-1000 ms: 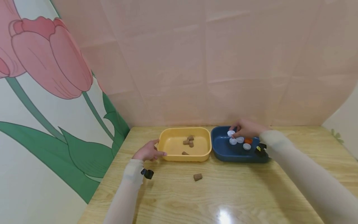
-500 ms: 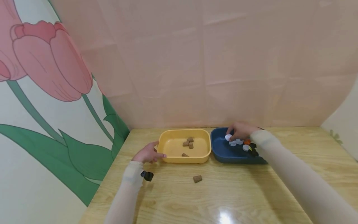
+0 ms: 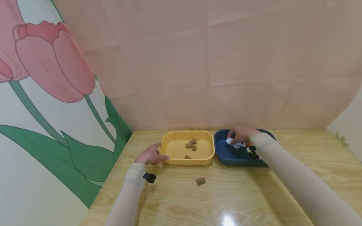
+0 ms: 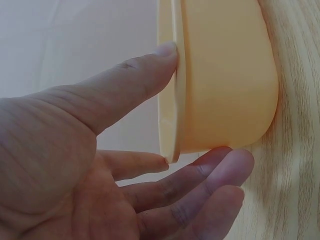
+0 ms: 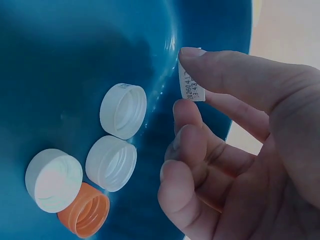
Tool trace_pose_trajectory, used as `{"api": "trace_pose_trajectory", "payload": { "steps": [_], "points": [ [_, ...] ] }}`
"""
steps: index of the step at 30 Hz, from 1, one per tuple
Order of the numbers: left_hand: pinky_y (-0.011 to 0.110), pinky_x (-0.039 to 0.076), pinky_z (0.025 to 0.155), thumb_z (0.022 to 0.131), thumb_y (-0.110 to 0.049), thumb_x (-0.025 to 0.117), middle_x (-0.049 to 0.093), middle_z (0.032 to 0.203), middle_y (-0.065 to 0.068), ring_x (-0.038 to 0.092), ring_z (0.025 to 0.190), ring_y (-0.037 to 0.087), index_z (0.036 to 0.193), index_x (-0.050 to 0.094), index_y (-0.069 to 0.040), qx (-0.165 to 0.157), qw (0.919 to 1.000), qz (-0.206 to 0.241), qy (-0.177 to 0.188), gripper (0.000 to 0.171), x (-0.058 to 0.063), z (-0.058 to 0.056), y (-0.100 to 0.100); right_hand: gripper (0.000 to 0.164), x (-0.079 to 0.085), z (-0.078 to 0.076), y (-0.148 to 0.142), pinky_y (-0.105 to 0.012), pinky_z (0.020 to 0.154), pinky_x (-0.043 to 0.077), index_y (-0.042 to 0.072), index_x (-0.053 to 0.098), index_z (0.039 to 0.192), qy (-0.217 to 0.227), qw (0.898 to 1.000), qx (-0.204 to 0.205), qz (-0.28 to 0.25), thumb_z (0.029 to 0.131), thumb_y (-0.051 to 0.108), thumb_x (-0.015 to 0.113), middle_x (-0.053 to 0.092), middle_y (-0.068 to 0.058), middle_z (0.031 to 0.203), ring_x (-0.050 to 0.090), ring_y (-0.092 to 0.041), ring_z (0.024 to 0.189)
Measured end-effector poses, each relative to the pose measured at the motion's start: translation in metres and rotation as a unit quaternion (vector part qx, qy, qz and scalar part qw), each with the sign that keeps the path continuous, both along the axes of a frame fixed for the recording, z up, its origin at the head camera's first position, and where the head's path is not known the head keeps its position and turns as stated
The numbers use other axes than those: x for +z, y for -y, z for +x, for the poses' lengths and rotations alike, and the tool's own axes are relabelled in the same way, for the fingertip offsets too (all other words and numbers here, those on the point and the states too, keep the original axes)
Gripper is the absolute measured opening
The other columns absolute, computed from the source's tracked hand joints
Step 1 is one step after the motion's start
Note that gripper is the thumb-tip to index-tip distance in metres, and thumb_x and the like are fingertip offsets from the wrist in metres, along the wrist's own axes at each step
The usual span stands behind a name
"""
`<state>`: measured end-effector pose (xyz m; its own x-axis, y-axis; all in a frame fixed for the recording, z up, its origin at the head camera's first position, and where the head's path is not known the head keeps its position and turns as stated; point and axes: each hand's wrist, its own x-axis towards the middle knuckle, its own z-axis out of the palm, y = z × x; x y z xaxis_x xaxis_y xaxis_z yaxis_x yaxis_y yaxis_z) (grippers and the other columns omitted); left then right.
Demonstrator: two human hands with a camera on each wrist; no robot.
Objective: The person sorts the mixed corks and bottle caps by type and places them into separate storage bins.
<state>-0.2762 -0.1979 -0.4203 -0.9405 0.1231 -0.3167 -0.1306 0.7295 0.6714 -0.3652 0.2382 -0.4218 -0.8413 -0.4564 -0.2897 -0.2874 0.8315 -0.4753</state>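
Observation:
My right hand [image 3: 241, 134] pinches a white bottle cap [image 5: 191, 82] between thumb and index finger, over the left part of the blue tray [image 3: 226, 158]. Print shows on the cap's side. Below it in the tray lie white bottle caps [image 5: 96, 162] and an orange bottle cap [image 5: 72, 215], partly covered by a white one. My left hand [image 3: 149, 155] holds the yellow tray [image 3: 186, 162] at its near left corner, thumb on the rim [image 4: 180, 100] and fingers against the outside. Several corks [image 3: 194, 147] lie inside the yellow tray.
A single cork [image 3: 201, 181] lies on the wooden table [image 3: 175, 201] in front of the yellow tray. Both trays stand side by side near the pink-covered wall [image 3: 181, 78]. A flower-painted wall [image 3: 56, 125] rises on the left.
My right hand has moved a little left and lower over the blue tray, with the white bottle cap in its fingers. The left hand stays at the yellow tray's corner.

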Motion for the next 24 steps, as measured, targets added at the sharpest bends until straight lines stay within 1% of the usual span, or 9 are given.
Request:
{"api": "trace_pose_trajectory", "payload": {
  "steps": [6, 13, 16, 19, 24],
  "points": [
    [0.034, 0.055, 0.067, 0.085, -0.031, 0.082, 0.061, 0.102, 0.012, 0.063, 0.077, 0.026, 0.157, 0.028, -0.005, 0.0, 1.0, -0.004, -0.003, 0.093, -0.0011, 0.0007, -0.0003, 0.027, -0.0006, 0.0026, 0.0045, -0.025, 0.042, 0.045, 0.007, 0.071, 0.108, 0.002, 1.0, -0.001, -0.014, 0.083, 0.016, 0.078, 0.062, -0.007, 0.078, 0.05, -0.015, 0.056],
    [0.032, 0.054, 0.066, 0.085, -0.031, 0.082, 0.061, 0.104, 0.012, 0.062, 0.075, 0.023, 0.157, 0.028, -0.005, 0.004, 0.9999, -0.011, -0.003, 0.094, 0.0005, 0.0007, -0.0011, 0.027, -0.0038, 0.0, 0.0061, -0.028, 0.042, 0.047, 0.009, 0.072, 0.108, -0.001, 1.0, 0.001, 0.002, 0.083, 0.017, 0.078, 0.061, -0.006, 0.081, 0.053, -0.018, 0.06],
    [0.033, 0.054, 0.067, 0.084, -0.031, 0.082, 0.061, 0.104, 0.012, 0.061, 0.074, 0.023, 0.157, 0.028, -0.005, 0.005, 0.9999, -0.011, -0.001, 0.094, 0.0, 0.0013, -0.001, 0.026, -0.0051, 0.0007, 0.0061, -0.027, 0.042, 0.046, 0.009, 0.071, 0.107, -0.002, 1.0, 0.0, 0.006, 0.083, 0.017, 0.078, 0.061, -0.006, 0.079, 0.053, -0.018, 0.058],
    [0.033, 0.054, 0.067, 0.085, -0.031, 0.082, 0.061, 0.104, 0.012, 0.061, 0.075, 0.023, 0.157, 0.028, -0.005, 0.004, 0.9999, -0.011, -0.001, 0.094, -0.0004, 0.0017, -0.001, 0.025, -0.0052, 0.0024, 0.0065, -0.026, 0.041, 0.043, 0.01, 0.071, 0.106, 0.005, 1.0, -0.009, 0.007, 0.083, 0.018, 0.078, 0.061, -0.006, 0.079, 0.051, -0.018, 0.056],
    [0.031, 0.054, 0.066, 0.085, -0.031, 0.081, 0.061, 0.106, 0.013, 0.062, 0.075, 0.022, 0.157, 0.027, -0.005, 0.004, 0.9999, -0.012, -0.003, 0.094, 0.0004, 0.0013, -0.0009, 0.03, -0.0038, 0.0038, 0.0062, -0.026, 0.042, 0.042, 0.008, 0.07, 0.112, 0.019, 1.0, -0.019, 0.007, 0.084, 0.017, 0.077, 0.062, -0.009, 0.082, 0.05, -0.017, 0.055]
  ]
}}
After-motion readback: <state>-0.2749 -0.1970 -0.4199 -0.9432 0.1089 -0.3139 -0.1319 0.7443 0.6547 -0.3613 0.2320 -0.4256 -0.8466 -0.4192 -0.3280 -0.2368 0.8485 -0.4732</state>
